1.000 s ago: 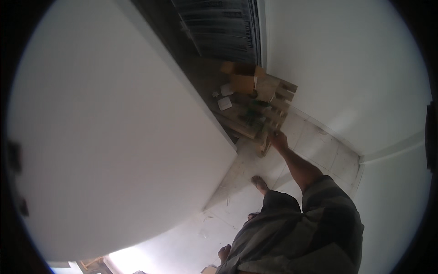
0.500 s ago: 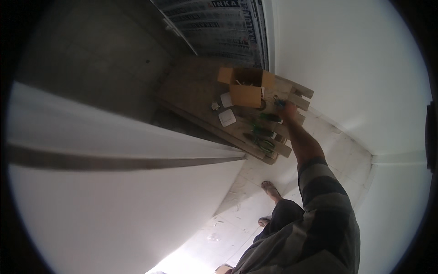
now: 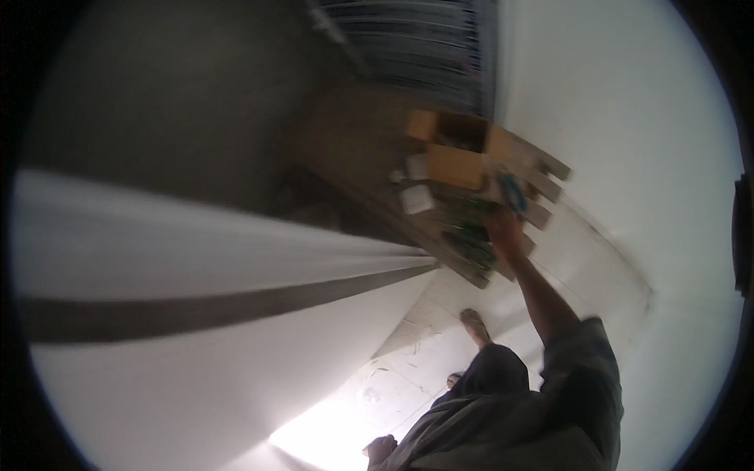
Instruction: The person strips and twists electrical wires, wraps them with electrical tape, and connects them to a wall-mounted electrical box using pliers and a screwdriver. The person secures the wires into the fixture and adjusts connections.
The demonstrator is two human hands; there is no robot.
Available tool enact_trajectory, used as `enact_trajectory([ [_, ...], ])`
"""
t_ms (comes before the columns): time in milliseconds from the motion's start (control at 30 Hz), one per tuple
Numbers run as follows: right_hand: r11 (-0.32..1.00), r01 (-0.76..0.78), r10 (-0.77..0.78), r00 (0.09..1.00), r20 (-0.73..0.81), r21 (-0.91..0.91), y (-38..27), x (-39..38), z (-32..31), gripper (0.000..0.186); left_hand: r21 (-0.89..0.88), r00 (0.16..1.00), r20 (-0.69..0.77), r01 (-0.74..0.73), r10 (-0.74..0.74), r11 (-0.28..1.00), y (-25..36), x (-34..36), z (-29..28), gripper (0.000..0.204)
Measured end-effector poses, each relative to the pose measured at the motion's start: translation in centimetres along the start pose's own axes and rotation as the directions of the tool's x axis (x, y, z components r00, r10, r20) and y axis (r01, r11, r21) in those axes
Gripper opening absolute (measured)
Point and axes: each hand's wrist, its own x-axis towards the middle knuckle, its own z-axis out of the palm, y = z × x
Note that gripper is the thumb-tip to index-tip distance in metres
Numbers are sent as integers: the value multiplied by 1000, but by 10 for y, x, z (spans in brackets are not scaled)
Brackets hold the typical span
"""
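Observation:
My right hand (image 3: 504,226), smeared by motion, reaches over a wooden platform (image 3: 385,222) with slatted ends. Just beyond its fingers lies or hangs a blue looped thing (image 3: 513,193); whether the hand grips it cannot be made out. Several green items (image 3: 470,230), too blurred to name, lie left of the hand. At the lower edge my left hand (image 3: 382,446) shows dark and closed, a small tan patch beside it; what it holds is unclear.
An open cardboard box (image 3: 457,166) stands on the platform with loose items inside. Next to it lie white square pieces (image 3: 418,199). A white wall (image 3: 613,118) bounds the right, and a pale ledge (image 3: 196,235) crosses the left. My sandalled foot (image 3: 473,320) is on the light tiled floor.
My right hand has drawn back toward me, and the blue thing appears slightly nearer. My left hand has come into view at the lower edge. The whole view has shifted and blurred.

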Motion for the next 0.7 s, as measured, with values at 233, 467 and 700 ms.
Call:
enact_trajectory([
  [233,886,69,63,962,266,-458,22,-104,76,70,-240,985,-140,-129,97,962,-8,25,8,42],
  [467,875,194,-109,972,209,-443,37,-60,85,60,-265,931,-333,-242,146,934,2,23,11,42],
  [700,986,3,40,965,258,-165,23,-64,55,49,-157,733,-636,-427,240,890,-35,7,-46,36],
])
